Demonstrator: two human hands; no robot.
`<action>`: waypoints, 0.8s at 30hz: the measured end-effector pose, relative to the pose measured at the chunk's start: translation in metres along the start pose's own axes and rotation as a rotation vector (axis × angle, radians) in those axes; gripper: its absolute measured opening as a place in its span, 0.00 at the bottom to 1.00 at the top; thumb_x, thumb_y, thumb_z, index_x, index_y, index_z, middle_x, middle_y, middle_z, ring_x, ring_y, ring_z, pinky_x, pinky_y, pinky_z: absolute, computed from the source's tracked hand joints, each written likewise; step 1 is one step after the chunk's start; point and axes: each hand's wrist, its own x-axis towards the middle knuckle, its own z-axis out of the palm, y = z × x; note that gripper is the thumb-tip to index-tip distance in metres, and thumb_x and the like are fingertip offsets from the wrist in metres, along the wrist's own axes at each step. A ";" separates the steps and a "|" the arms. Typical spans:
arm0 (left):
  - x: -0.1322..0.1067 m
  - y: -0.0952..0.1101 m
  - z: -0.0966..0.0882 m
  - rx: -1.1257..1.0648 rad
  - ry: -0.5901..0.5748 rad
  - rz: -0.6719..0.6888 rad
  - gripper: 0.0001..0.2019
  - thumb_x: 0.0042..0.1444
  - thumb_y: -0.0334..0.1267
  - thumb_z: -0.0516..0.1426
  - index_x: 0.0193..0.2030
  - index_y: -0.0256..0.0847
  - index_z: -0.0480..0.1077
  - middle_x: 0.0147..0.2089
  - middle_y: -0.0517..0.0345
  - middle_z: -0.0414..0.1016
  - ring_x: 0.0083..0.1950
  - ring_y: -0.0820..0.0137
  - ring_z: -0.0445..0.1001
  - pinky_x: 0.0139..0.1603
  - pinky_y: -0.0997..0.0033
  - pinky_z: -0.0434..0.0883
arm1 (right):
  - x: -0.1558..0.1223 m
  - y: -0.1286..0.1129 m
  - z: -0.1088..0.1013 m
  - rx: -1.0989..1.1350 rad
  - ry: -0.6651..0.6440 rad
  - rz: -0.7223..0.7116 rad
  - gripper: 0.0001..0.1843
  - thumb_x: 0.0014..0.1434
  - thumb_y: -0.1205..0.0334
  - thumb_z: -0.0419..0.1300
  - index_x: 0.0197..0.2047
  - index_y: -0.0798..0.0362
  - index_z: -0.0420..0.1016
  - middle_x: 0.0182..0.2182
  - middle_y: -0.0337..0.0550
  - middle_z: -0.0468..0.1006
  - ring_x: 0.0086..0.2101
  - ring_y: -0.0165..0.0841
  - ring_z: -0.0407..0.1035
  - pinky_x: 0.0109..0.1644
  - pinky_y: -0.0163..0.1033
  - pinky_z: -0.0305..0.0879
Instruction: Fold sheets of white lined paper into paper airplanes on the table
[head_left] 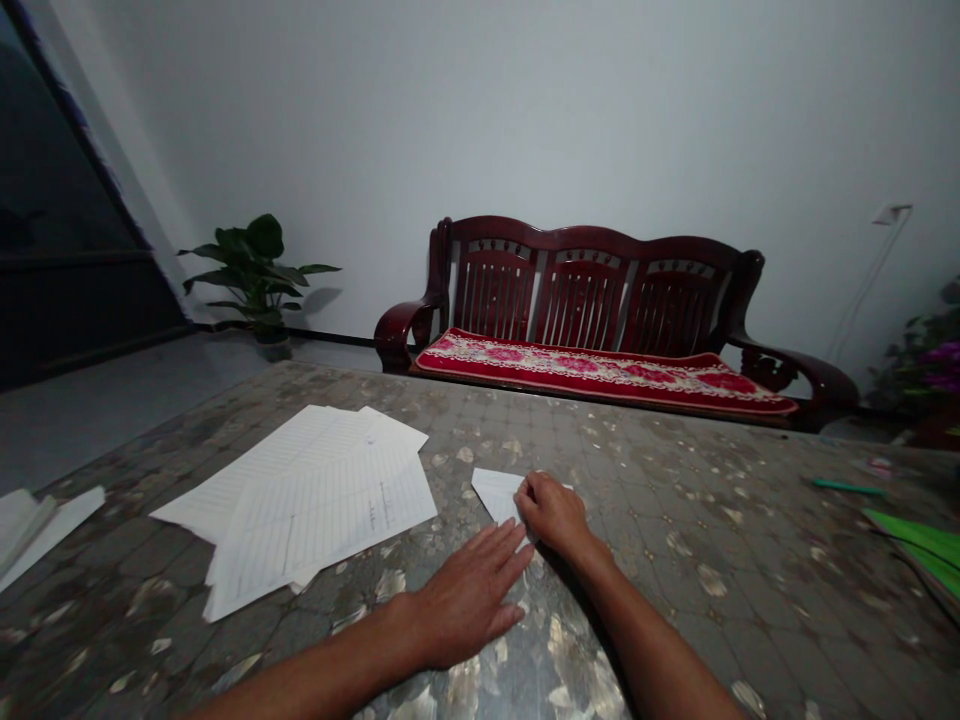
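A small folded paper (pixel 498 490) with faint ruled lines lies on the table in front of me, its left part tapering to a point toward me. My right hand (pixel 553 512) is closed over its right side, fingers curled down against it and covering much of it. Flat and palm down, my left hand (pixel 474 596) has its fingers stretched out, the tips at the paper's near edge. To the left of both hands lies a loose stack of lined sheets (pixel 322 500), some with handwriting.
The table (pixel 675 600) has a patterned grey cover. More folded white paper (pixel 45 530) sits at the far left. A green pen (pixel 849 487) and a bright green book or folder (pixel 919 545) lie at the right. Beyond stand a wooden bench (pixel 585 290) and a potted plant (pixel 255 270).
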 end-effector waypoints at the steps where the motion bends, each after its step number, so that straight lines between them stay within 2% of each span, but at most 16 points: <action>1: 0.000 0.001 0.002 0.003 0.013 -0.022 0.33 0.63 0.43 0.56 0.72 0.43 0.50 0.76 0.44 0.43 0.75 0.54 0.42 0.72 0.46 0.49 | 0.000 0.000 0.000 -0.001 0.005 -0.002 0.09 0.64 0.59 0.53 0.39 0.49 0.73 0.40 0.40 0.77 0.38 0.31 0.70 0.34 0.36 0.48; 5: -0.003 0.006 0.008 0.008 0.090 -0.141 0.31 0.61 0.43 0.58 0.70 0.51 0.54 0.75 0.47 0.47 0.74 0.48 0.45 0.70 0.40 0.52 | -0.002 0.001 0.000 0.001 0.010 -0.019 0.09 0.64 0.58 0.53 0.39 0.49 0.73 0.41 0.39 0.77 0.37 0.31 0.70 0.34 0.36 0.47; 8: -0.004 0.009 0.011 0.015 0.124 -0.184 0.29 0.61 0.42 0.59 0.68 0.52 0.58 0.72 0.46 0.53 0.72 0.47 0.51 0.68 0.41 0.56 | -0.002 0.001 -0.002 -0.010 -0.003 -0.017 0.09 0.65 0.58 0.53 0.40 0.49 0.73 0.41 0.40 0.77 0.37 0.31 0.70 0.34 0.36 0.48; 12: -0.004 0.007 0.014 0.017 0.165 -0.155 0.29 0.61 0.43 0.58 0.68 0.52 0.58 0.71 0.47 0.55 0.70 0.48 0.53 0.68 0.42 0.57 | -0.002 0.000 -0.003 -0.021 -0.021 -0.024 0.09 0.66 0.58 0.53 0.41 0.49 0.73 0.42 0.40 0.77 0.38 0.31 0.70 0.35 0.36 0.49; 17: -0.005 0.006 0.017 -0.033 0.140 -0.161 0.31 0.61 0.42 0.58 0.69 0.47 0.55 0.71 0.45 0.54 0.71 0.50 0.51 0.70 0.45 0.55 | -0.002 0.002 -0.001 -0.039 -0.023 -0.042 0.09 0.67 0.57 0.52 0.43 0.49 0.72 0.43 0.41 0.77 0.39 0.32 0.70 0.35 0.36 0.50; 20: -0.006 0.006 0.015 -0.078 0.149 -0.139 0.29 0.61 0.41 0.56 0.68 0.46 0.56 0.71 0.46 0.55 0.72 0.53 0.52 0.70 0.48 0.55 | -0.002 0.003 0.000 -0.044 -0.022 -0.044 0.10 0.67 0.57 0.51 0.43 0.49 0.72 0.44 0.42 0.76 0.39 0.32 0.70 0.36 0.36 0.51; 22: -0.006 0.004 0.011 -0.122 0.166 -0.120 0.26 0.63 0.39 0.54 0.68 0.45 0.57 0.70 0.48 0.58 0.70 0.56 0.55 0.70 0.51 0.57 | -0.001 0.004 0.001 -0.048 -0.018 -0.044 0.10 0.68 0.57 0.50 0.43 0.49 0.71 0.44 0.42 0.76 0.39 0.32 0.70 0.37 0.36 0.51; 24: -0.004 -0.002 0.004 -0.191 0.198 -0.127 0.23 0.64 0.36 0.51 0.66 0.45 0.59 0.65 0.51 0.65 0.66 0.61 0.63 0.68 0.56 0.61 | -0.001 0.004 0.002 -0.050 -0.017 -0.042 0.11 0.68 0.56 0.50 0.44 0.49 0.71 0.44 0.42 0.76 0.39 0.32 0.70 0.37 0.36 0.52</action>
